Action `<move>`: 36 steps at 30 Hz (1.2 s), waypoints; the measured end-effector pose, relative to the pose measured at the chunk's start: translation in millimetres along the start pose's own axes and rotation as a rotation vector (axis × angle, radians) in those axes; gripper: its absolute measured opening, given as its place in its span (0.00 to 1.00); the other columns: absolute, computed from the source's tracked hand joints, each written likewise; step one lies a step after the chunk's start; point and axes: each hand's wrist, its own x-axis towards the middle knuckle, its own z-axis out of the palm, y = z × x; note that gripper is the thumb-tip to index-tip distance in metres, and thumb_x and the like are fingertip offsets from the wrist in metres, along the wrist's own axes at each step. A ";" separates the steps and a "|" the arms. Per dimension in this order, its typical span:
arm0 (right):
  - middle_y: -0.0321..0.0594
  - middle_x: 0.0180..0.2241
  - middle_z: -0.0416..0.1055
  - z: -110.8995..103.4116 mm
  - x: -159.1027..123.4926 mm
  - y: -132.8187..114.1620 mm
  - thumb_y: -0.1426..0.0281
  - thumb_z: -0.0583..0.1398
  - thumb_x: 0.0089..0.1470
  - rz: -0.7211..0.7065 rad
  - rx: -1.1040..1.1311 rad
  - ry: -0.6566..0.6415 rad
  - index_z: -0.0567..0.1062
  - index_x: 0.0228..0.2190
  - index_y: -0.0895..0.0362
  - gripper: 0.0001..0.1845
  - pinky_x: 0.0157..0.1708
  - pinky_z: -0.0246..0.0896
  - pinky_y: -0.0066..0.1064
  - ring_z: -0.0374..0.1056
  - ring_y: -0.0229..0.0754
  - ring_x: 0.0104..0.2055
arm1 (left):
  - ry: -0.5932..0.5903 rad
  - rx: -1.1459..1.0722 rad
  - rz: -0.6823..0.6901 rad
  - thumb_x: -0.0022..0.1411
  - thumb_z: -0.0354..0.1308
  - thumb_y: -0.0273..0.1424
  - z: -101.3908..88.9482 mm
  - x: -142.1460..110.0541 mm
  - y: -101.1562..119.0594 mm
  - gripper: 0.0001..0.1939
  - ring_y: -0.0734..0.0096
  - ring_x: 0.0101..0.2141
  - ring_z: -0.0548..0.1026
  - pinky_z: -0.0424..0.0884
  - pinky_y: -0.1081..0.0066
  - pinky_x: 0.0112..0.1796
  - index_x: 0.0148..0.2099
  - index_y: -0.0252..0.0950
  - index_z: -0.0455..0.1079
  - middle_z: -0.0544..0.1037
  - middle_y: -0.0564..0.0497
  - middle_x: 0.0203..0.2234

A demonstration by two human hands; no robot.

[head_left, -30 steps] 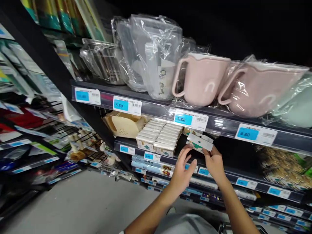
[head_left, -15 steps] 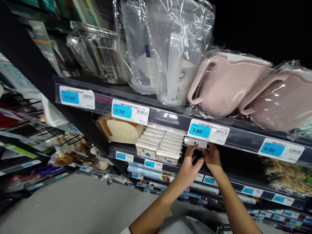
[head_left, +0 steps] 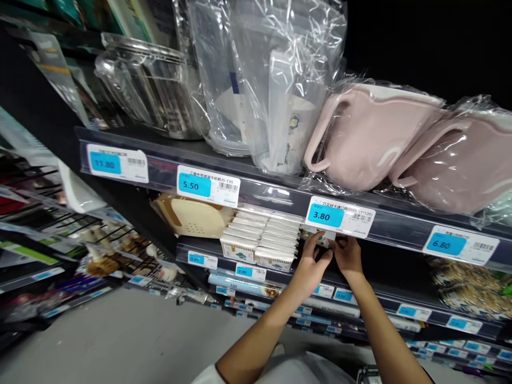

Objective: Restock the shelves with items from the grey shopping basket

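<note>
Deeper under the upper shelf point(head_left: 276, 192) than one second earlier, the carded packet point(head_left: 328, 234) lay between both hands. The left hand point(head_left: 310, 272) was half open, fingertips against the packet, thumb apart; the right hand point(head_left: 349, 260) bent at its right end, grip closure indeterminable. Two-sided contact presumably kept the card aligned. White packs point(head_left: 260, 240) limited travel at left, the shelf lip above; lateral room appeared wider rightward.
</note>
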 end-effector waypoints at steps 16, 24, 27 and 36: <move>0.39 0.23 0.74 -3.3 -0.1 5.5 0.56 0.66 0.42 0.102 -0.130 -0.027 0.70 0.29 0.53 0.17 0.27 0.65 0.36 0.73 0.48 0.26 | -0.002 -0.337 -0.210 0.50 0.72 0.36 -3.5 -12.1 35.9 0.23 0.52 0.65 0.62 0.59 0.60 0.63 0.50 0.43 0.76 0.70 0.46 0.61; 0.37 0.25 0.73 -4.5 0.4 7.9 0.57 0.66 0.41 0.078 -0.148 -0.005 0.69 0.33 0.54 0.20 0.28 0.66 0.37 0.72 0.47 0.27 | -0.015 -0.339 -0.208 0.50 0.70 0.34 0.1 -24.2 40.9 0.22 0.51 0.65 0.62 0.57 0.58 0.64 0.49 0.42 0.77 0.73 0.46 0.58; 0.37 0.27 0.73 -8.8 -1.6 4.2 0.58 0.66 0.40 0.072 -0.169 0.028 0.70 0.34 0.55 0.20 0.27 0.66 0.37 0.71 0.44 0.25 | -0.023 -0.300 -0.198 0.51 0.70 0.34 1.0 -28.5 41.4 0.22 0.51 0.65 0.62 0.55 0.57 0.65 0.50 0.42 0.76 0.71 0.45 0.60; 0.42 0.38 0.74 -54.8 -45.6 -15.6 0.62 0.64 0.50 -0.048 -0.154 0.143 0.74 0.42 0.56 0.17 0.28 0.67 0.34 0.70 0.40 0.29 | -0.254 -0.113 -0.229 0.56 0.68 0.43 33.8 -71.7 29.0 0.25 0.52 0.68 0.59 0.55 0.56 0.67 0.54 0.43 0.73 0.68 0.45 0.64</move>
